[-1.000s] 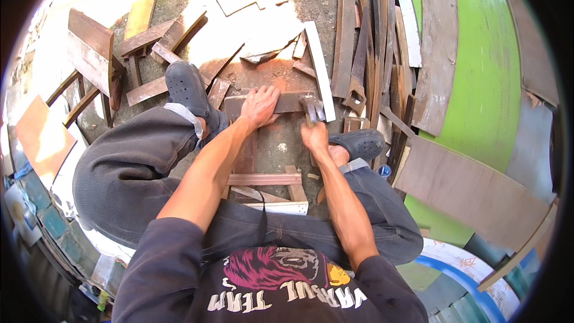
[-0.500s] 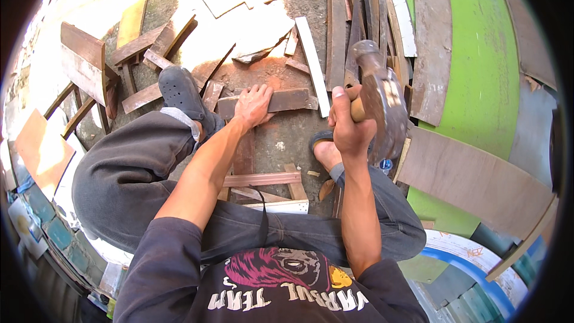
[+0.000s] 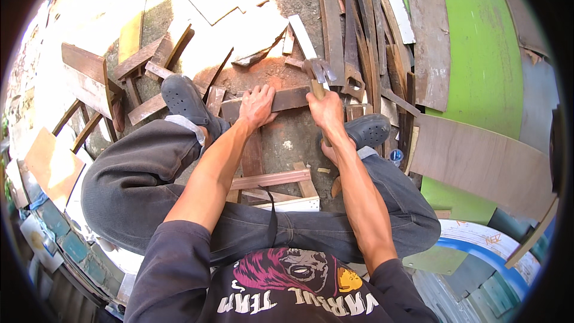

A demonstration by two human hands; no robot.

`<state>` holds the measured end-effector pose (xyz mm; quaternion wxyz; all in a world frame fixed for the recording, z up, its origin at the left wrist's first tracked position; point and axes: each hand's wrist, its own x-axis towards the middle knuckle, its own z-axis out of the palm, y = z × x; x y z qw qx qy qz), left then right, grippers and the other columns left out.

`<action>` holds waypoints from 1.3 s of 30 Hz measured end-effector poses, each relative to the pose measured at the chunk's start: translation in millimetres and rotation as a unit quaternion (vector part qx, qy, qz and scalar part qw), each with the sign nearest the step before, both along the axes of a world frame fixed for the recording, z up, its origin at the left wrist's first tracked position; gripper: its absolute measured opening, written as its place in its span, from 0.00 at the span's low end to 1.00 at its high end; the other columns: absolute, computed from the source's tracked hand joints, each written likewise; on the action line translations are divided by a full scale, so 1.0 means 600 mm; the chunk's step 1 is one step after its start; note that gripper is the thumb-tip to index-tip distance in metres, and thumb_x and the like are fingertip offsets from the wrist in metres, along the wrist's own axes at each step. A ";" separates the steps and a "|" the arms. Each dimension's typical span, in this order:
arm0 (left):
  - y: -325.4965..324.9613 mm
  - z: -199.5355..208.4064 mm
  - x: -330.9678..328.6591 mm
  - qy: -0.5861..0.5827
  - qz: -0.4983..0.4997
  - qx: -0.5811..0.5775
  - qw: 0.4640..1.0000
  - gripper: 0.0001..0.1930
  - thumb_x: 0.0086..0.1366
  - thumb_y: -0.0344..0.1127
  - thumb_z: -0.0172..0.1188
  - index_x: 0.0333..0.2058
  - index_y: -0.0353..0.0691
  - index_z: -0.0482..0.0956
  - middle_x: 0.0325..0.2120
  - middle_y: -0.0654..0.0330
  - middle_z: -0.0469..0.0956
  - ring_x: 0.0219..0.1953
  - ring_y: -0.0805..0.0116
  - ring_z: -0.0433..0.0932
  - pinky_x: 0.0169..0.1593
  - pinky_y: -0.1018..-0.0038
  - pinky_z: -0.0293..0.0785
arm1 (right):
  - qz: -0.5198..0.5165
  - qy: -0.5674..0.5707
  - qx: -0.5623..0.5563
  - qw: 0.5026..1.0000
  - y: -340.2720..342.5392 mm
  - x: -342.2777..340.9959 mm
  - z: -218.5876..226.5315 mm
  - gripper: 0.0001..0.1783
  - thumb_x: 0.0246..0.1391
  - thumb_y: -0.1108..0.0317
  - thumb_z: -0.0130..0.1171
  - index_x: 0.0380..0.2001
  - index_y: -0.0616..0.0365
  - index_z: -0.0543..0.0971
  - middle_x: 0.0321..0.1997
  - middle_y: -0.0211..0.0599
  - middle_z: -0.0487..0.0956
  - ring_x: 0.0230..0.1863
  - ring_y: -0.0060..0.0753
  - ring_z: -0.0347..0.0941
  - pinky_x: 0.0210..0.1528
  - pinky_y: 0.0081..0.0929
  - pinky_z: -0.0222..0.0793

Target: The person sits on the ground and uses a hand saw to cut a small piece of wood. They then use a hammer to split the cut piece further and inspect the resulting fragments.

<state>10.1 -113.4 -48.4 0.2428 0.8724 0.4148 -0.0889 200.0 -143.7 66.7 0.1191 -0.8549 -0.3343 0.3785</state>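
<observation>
My left hand is closed over a short dark brown wooden board, its fingers wrapped across the far edge. A longer reddish-brown plank runs from under that board toward me. My right hand grips the wooden handle of a claw hammer. The hammer's metal head is at the right end of the short board, beside a white strip; whether it touches the wood I cannot tell.
A nailed wooden frame lies between my legs. Dark planks and a handsaw lie at the right, beyond my right shoe. Green panels lie farther right. Broken wooden pieces are heaped at the left, past my left shoe.
My right hand has swung the hammer down and to the left, from raised near the view to the board's right end. My left hand keeps hold of the board.
</observation>
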 end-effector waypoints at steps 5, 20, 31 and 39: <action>0.005 -0.007 -0.002 -0.014 0.014 0.016 1.000 0.32 0.50 0.49 0.73 0.49 0.41 0.69 0.45 0.57 0.73 0.53 0.56 0.73 0.57 0.50 0.69 | -0.051 0.121 0.395 0.909 0.052 -0.023 0.173 0.14 0.62 0.68 0.59 0.22 0.53 0.71 0.16 0.26 0.70 0.15 0.16 0.63 0.16 0.21 0.58; 0.014 -0.005 0.013 -0.026 -0.013 0.071 0.997 0.31 0.50 0.53 0.71 0.46 0.40 0.73 0.43 0.56 0.74 0.52 0.58 0.73 0.61 0.53 0.62 | -0.032 0.019 0.005 0.999 0.001 0.013 0.006 0.26 0.51 0.54 0.59 0.39 0.70 0.83 0.36 0.64 0.82 0.42 0.63 0.81 0.48 0.47 0.74; 0.015 -0.006 0.019 -0.028 -0.020 0.052 0.998 0.30 0.51 0.54 0.71 0.46 0.41 0.73 0.42 0.57 0.74 0.49 0.58 0.73 0.52 0.59 0.66 | -0.105 0.087 0.178 0.975 -0.107 -0.025 -0.072 0.13 0.57 0.63 0.57 0.26 0.64 0.74 0.17 0.39 0.74 0.19 0.37 0.72 0.24 0.36 0.68; 0.016 -0.010 0.033 -0.028 -0.024 0.086 0.996 0.31 0.52 0.57 0.69 0.46 0.40 0.73 0.42 0.58 0.74 0.49 0.59 0.72 0.52 0.61 0.65 | -0.117 0.050 -0.056 0.990 -0.135 0.018 -0.120 0.25 0.51 0.55 0.59 0.35 0.73 0.81 0.33 0.67 0.81 0.39 0.65 0.80 0.45 0.48 0.74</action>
